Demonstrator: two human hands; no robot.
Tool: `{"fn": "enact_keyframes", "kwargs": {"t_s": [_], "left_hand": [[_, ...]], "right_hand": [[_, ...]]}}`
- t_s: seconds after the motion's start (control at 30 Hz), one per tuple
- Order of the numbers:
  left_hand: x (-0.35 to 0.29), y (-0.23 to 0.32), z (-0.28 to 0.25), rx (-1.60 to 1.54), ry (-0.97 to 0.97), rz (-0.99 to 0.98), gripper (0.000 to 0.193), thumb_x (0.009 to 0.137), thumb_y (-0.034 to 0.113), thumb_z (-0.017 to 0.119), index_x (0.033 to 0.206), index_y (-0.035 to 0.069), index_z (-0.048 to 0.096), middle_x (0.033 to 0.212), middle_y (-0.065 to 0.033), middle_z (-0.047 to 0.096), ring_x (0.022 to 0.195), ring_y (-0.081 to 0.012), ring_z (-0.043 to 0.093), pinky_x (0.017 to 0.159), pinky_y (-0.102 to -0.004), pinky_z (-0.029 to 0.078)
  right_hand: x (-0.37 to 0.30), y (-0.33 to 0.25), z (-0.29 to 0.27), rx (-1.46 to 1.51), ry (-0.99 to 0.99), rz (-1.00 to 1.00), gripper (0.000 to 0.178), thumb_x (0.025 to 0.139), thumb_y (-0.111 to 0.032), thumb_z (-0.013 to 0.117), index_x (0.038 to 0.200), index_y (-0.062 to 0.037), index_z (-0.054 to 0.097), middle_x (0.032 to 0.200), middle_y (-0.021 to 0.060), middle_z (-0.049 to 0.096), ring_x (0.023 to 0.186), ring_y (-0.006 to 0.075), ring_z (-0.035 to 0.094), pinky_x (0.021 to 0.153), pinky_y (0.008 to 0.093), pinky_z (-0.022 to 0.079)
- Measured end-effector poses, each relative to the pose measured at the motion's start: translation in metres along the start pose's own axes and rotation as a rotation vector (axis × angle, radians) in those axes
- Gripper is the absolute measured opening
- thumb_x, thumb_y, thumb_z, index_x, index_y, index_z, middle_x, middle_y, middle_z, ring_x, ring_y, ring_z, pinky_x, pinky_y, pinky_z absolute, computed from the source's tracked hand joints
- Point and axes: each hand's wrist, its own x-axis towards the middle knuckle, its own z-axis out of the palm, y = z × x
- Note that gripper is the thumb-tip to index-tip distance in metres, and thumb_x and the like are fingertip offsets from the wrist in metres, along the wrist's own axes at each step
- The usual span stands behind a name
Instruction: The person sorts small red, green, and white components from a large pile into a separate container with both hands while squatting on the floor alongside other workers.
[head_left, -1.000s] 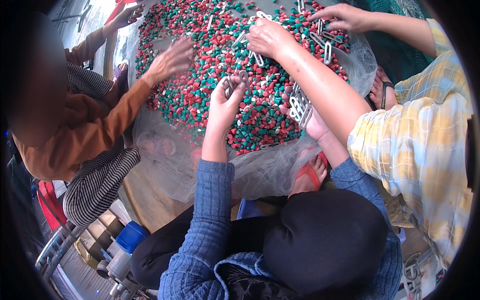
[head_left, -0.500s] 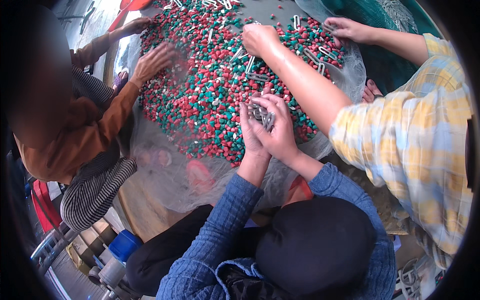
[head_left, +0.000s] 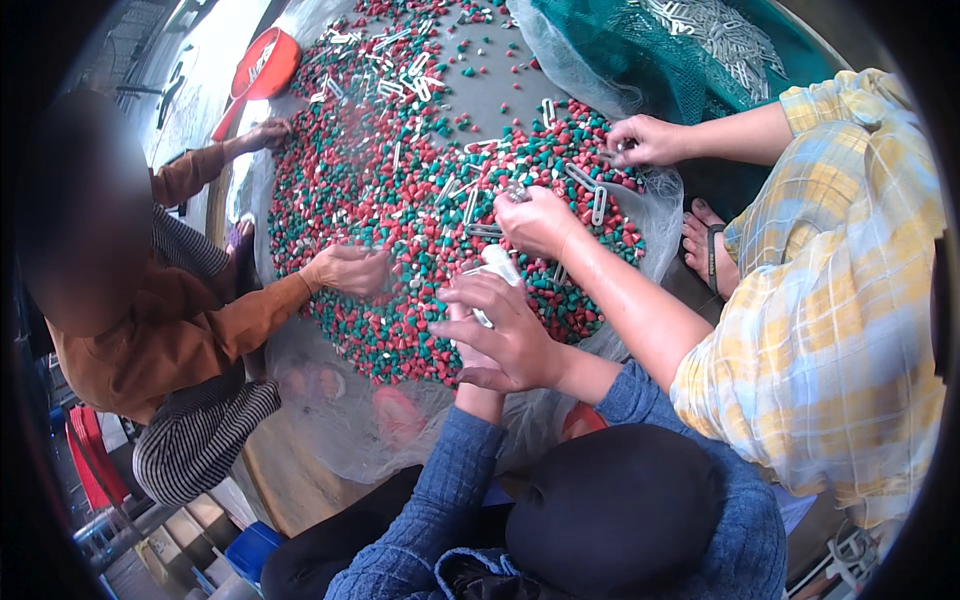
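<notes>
My left hand, palm upward from a blue sleeve, is mostly covered by my right hand. The right hand curls over it from the right, its fingers bent and a little apart. Between them a blurred whitish piece shows past the fingers; its kind cannot be made out. Both hands are closed together above the near edge of a wide heap of small red, green and white cone-shaped pieces. Long oval metal links lie scattered on the heap.
Co-workers' hands pick at the heap: a brown-sleeved hand on the left, a plaid-shirted person's hand on the right. A red dipper holds links at the far left. A green net with pale links lies far right. Sheer mesh edges the heap.
My hands, cupped around several grey oval links, have closed together with the links no longer clear to see. The left co-worker's near hand came nearer. The view shifted, showing more at the far side.
</notes>
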Motion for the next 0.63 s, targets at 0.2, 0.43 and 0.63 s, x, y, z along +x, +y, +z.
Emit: {"fn": "enact_keyframes", "kwargs": {"t_s": [0.2,0.43,0.63], "left_hand": [[0.061,0.038,0.032,-0.078,0.146,0.107,0.037,0.093,0.035,0.045,0.116,0.009,0.056,0.116,-0.0112,0.059,0.107,-0.0301,0.054,0.09,-0.045,0.048],[0.156,-0.041,0.266,0.577,-0.606,-0.071,0.074,0.09,0.057,0.038,0.141,0.007,0.018,0.149,-0.0137,0.016,0.135,-0.0389,0.018,0.104,-0.0661,0.012],[0.208,-0.075,0.292,0.686,-0.596,0.381,0.065,0.091,0.047,0.048,0.139,0.006,0.032,0.138,-0.0073,0.038,0.126,-0.0178,0.034,0.104,-0.0348,0.025]], "right_hand": [[-0.032,0.009,-0.046,-0.069,0.125,0.139,0.028,0.081,-0.025,0.062,0.104,-0.0081,0.061,0.106,0.0119,0.055,0.101,0.0311,0.052,0.089,0.0426,0.041],[-0.026,0.003,-0.044,-0.075,0.167,0.261,0.017,0.083,-0.014,0.058,0.098,-0.0046,0.061,0.097,0.0114,0.057,0.093,0.0278,0.054,0.082,0.0384,0.042],[-0.03,0.017,-0.025,0.032,0.132,0.256,0.008,0.08,-0.006,0.059,0.085,0.0004,0.056,0.082,0.013,0.057,0.079,0.0292,0.057,0.076,0.037,0.045]]}}
